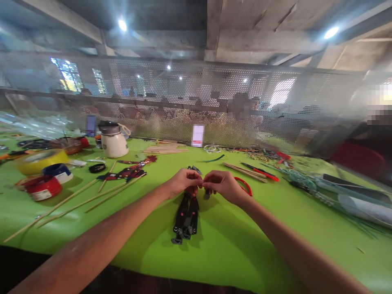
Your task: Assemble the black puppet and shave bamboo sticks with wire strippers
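Note:
A flat, black jointed puppet (pixel 186 214) with pink dots lies upright in front of me on the green tabletop (pixel 226 249). My left hand (pixel 183 181) is closed on its upper part, so most of the head and chest are hidden. Close beside it, my right hand (pixel 223 184) is pinched, its fingertips meeting those of the left. A small dark grey piece (pixel 207 195) shows beneath the right fingers; it may be part of the puppet's arm. Whatever lies between the right fingertips is too small to make out. Red-handled scissors (pixel 247 187) lie partly behind the right hand.
To the left are another puppet (pixel 122 173) with thin sticks (pixel 70 200), tape rolls (pixel 43 188) and a white jar (pixel 114 141). Further back stands a phone (pixel 197 135) against a perforated screen (pixel 171 98). At right lie wooden sticks (pixel 245 172), a red-handled tool (pixel 266 173) and green strands (pixel 306 185).

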Motion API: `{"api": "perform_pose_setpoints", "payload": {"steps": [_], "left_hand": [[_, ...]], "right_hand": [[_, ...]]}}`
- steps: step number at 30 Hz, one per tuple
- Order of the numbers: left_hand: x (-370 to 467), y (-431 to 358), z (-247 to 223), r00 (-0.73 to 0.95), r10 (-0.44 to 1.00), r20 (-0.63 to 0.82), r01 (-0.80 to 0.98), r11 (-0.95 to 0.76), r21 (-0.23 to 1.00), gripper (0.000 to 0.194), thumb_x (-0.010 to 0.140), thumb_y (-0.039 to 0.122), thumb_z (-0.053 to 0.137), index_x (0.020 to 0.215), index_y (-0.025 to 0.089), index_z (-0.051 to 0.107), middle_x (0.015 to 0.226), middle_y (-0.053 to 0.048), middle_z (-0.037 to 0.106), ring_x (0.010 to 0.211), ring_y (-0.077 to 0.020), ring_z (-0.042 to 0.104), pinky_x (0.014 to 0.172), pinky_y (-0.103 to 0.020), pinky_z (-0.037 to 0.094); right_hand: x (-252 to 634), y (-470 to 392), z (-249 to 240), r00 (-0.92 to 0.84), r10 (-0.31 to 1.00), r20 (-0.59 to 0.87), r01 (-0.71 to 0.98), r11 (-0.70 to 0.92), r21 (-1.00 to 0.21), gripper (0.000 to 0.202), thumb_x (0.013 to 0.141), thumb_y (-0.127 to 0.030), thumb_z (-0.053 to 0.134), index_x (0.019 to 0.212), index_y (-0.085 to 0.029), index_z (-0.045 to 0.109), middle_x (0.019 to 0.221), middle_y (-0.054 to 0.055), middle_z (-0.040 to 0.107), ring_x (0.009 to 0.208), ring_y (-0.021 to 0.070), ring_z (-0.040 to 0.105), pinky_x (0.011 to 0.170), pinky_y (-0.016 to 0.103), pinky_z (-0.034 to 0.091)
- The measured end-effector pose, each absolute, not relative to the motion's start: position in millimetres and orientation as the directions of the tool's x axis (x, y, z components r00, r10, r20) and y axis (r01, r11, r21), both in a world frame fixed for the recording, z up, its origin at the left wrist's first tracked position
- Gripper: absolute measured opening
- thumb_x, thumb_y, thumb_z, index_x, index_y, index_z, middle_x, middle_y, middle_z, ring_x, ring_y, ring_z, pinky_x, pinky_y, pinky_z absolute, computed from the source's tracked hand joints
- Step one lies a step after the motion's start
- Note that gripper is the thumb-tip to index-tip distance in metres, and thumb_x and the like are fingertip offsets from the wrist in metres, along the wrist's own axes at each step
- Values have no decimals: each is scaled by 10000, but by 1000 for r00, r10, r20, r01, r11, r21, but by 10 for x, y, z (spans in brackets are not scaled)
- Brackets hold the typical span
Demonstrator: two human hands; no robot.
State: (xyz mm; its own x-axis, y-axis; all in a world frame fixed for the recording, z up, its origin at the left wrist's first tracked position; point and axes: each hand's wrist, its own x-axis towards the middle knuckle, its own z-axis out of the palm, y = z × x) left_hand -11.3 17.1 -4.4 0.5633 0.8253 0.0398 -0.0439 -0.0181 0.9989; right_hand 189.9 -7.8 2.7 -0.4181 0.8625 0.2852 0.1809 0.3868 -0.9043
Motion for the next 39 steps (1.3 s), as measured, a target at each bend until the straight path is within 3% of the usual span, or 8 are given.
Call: {"api": "perform_pose_setpoints", "payload": {"steps": [4,12,29,39], "left_hand": [[-116,179,-54,562,827,24,-42,0,999,433,617,428,884,781,95,661,674,-31,659,497,-89,580,478,-216,485],[-99,129,-35,529,846,70,-89,-27,996,428,628,405,882,831,105,654,633,10,604,517,-83,569,527,-222,495],[-50,79,-9,580,811,83,-116,-19,993,411,653,396,869,846,105,652,627,12,597,493,-82,560,501,-212,459],[-54,83,2,498,862,94,-99,-51,994,381,649,371,875,833,83,707,576,-11,624,490,-94,563,497,-214,465]], "right_hand": [[1921,-94,78,-469,856,219,145,319,-937,335,722,-435,802,816,-140,672,659,42,679,548,129,601,529,257,472],[1969,-95,94,-527,826,199,31,253,-967,264,801,-366,747,899,-148,634,690,19,664,498,84,540,452,203,399],[1920,-62,30,-494,836,239,119,338,-934,318,793,-446,734,798,-163,588,615,-42,523,462,59,435,436,205,345],[1920,-62,54,-426,865,264,203,375,-904,251,796,-378,695,764,-171,555,574,-47,514,446,63,437,427,206,344]]}}
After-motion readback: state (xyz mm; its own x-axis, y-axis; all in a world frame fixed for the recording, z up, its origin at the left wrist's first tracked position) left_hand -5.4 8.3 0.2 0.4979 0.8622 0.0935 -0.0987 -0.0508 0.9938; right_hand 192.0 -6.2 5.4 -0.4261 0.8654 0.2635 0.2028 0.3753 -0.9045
